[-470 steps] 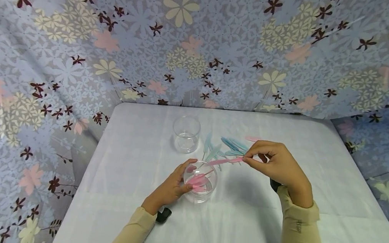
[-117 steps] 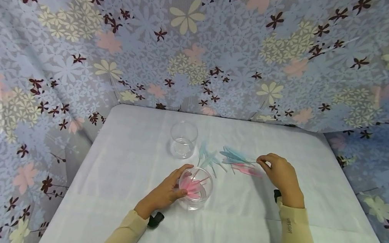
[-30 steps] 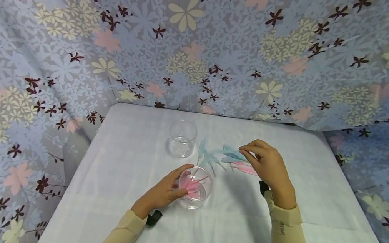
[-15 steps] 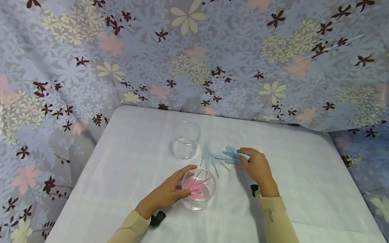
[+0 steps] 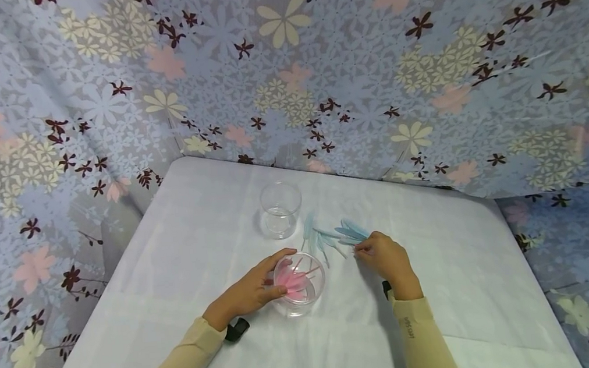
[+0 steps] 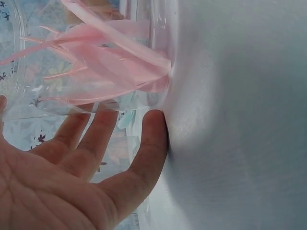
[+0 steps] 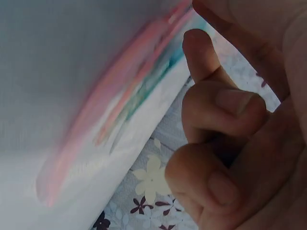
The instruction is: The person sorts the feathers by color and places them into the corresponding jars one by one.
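Observation:
My left hand (image 5: pixel 253 287) holds a clear plastic cup (image 5: pixel 297 309) round its side, thumb at the near side. Several pink feathers (image 6: pixel 115 72) stand inside the cup, quills up. To the right, my right hand (image 5: pixel 387 260) is low over the cloth, its thumb and forefinger pinching the quill end of a pink feather (image 7: pixel 86 115); the head view mostly hides this feather behind the hand. Just beyond those fingers lie darker blue feathers (image 5: pixel 352 231). Between cup and right hand, several pale blue feathers (image 5: pixel 309 229) are spread on the cloth.
A second clear cup (image 5: pixel 279 217) stands behind the first, with nothing seen in it. White cloth covers the table (image 5: pixel 172 230). Flowered curtains (image 5: pixel 221 67) hang along the back and sides.
A second ago my right hand held a pale blue feather toward the left group. It has let go, come back right and lowered to the pink feather. My left hand keeps its hold.

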`<state>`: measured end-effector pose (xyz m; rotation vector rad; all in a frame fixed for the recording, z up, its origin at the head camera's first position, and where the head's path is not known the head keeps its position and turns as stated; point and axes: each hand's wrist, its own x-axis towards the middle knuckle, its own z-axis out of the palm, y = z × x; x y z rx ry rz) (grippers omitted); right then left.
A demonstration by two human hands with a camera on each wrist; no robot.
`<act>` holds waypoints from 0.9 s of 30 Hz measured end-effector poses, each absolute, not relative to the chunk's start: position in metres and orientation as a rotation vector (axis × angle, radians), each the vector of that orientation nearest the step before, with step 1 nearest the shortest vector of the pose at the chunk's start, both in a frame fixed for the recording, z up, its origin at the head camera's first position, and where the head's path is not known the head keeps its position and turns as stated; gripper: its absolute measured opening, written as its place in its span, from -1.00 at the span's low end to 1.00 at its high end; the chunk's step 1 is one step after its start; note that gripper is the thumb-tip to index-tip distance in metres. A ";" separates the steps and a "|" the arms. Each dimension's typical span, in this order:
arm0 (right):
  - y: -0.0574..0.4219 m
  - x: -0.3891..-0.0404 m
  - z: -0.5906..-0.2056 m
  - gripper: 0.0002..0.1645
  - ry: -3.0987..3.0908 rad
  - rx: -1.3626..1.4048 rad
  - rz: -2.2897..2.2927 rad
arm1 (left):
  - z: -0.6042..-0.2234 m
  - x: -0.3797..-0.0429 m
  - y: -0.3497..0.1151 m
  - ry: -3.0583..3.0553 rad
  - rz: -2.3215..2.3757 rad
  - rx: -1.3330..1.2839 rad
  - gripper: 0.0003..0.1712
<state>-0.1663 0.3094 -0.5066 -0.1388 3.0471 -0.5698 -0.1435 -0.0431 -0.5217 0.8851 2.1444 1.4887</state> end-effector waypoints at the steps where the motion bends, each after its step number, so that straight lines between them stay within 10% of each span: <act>1: 0.308 -0.167 -0.508 -0.82 3.052 -0.132 -0.562 | -0.521 -0.143 -0.043 2.142 1.490 0.881 -0.17; 27: 0.303 -0.123 -0.412 -0.90 3.579 -0.071 -1.116 | -0.521 -0.144 -0.044 2.140 1.480 0.892 -0.17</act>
